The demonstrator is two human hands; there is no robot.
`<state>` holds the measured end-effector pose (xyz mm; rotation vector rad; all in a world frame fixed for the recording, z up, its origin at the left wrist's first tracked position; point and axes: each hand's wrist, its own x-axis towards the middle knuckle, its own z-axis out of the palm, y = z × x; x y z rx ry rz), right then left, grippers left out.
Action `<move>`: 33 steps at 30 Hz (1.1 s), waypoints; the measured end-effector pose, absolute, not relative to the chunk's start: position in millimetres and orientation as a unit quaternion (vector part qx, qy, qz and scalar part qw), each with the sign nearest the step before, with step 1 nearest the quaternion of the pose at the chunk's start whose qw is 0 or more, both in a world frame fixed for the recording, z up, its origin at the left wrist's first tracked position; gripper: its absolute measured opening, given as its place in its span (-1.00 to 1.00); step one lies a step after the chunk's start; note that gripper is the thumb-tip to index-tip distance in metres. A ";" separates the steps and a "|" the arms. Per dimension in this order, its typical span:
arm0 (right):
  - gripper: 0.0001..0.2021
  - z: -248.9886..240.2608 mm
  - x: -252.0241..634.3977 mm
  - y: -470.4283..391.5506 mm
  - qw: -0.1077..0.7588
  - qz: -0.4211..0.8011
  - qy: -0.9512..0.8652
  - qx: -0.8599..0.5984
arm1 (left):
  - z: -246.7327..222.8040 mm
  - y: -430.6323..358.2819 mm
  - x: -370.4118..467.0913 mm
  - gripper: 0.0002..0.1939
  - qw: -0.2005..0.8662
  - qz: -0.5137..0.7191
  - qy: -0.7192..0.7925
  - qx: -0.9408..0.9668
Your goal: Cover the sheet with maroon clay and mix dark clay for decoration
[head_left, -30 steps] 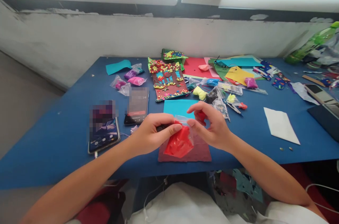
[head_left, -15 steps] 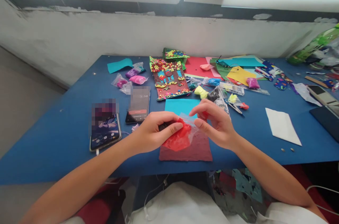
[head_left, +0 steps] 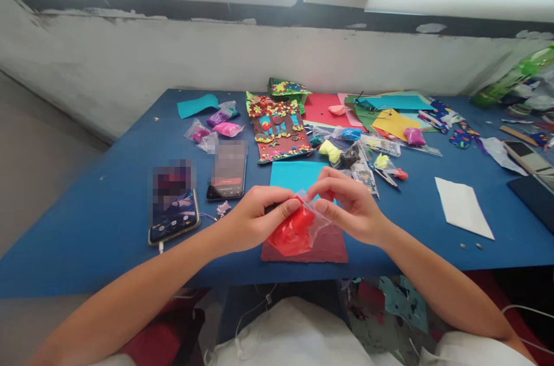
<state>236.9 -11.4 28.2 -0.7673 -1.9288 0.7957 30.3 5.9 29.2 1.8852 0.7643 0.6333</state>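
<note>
A blue table [head_left: 108, 239] stands against a scuffed white wall [head_left: 130, 60] under a bright window. At nine o'clock from the hands lie two phones [head_left: 173, 210], their screens blurred. The left hand [head_left: 253, 219] pinches the left edge of a small clear bag [head_left: 298, 227] holding soft red clay, thumb and fingers pressed together on it. The bag hangs just above a dull red, rough-looking sheet [head_left: 320, 247] at the table's near edge. The right hand [head_left: 352, 207] pinches the bag's crinkled top at its right; what else its curled fingers hold is hard to make out. At twelve o'clock lies a flat turquoise card [head_left: 294, 172], then a bumpy decorated panel [head_left: 277, 135]. At three o'clock lies a white paper [head_left: 463, 213].
</note>
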 end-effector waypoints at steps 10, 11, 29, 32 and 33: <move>-0.72 25.4 234.4 -12.3 0.457 0.269 -0.805 -0.265 | 31.3 6.7 28.9 -0.53 0.540 0.258 0.314 0.737; -0.74 25.2 234.1 -12.1 0.465 0.262 -0.805 -0.259 | 31.2 6.6 29.2 -0.52 0.546 0.261 0.317 0.730; -0.70 27.6 237.9 -12.3 0.426 0.350 -0.794 -0.256 | 39.2 8.4 27.7 -0.60 0.668 0.160 0.289 0.667; -0.64 32.9 243.2 -10.8 0.427 0.380 -0.777 -0.263 | 39.0 9.1 25.3 -0.58 0.679 0.134 0.295 0.659; -0.63 34.6 244.7 -10.0 0.426 0.386 -0.773 -0.266 | 38.6 9.6 24.2 -0.58 0.681 0.131 0.300 0.655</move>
